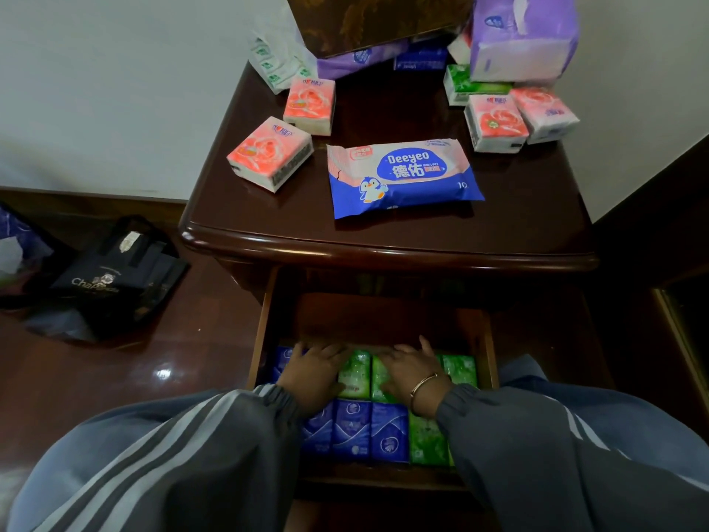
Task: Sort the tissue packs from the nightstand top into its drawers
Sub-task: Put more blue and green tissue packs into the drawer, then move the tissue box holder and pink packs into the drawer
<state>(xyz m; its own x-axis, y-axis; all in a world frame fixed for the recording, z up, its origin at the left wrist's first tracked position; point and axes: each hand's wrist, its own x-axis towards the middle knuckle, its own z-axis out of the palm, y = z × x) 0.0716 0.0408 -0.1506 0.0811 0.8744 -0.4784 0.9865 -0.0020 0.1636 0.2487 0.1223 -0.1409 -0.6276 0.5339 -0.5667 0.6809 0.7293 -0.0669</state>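
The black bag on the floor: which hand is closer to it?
Left. The left hand lies at the left of the drawer, toward the black bag; the right hand lies farther right, on green tissue packs.

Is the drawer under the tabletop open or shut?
Open: the drawer is pulled out, showing blue packs and green packs inside, with the left hand and right hand resting on them.

On the desk [268, 220] the wipes pack [403, 176] lies at centre, a tissue-pack pair [268, 153] at 10 o'clock, another pair [497, 122] at 2. Below at 6, the open drawer [383, 320] holds stowed packs [351, 431] in rows. A bag [115, 278] sits on the floor [172, 359] at 9.
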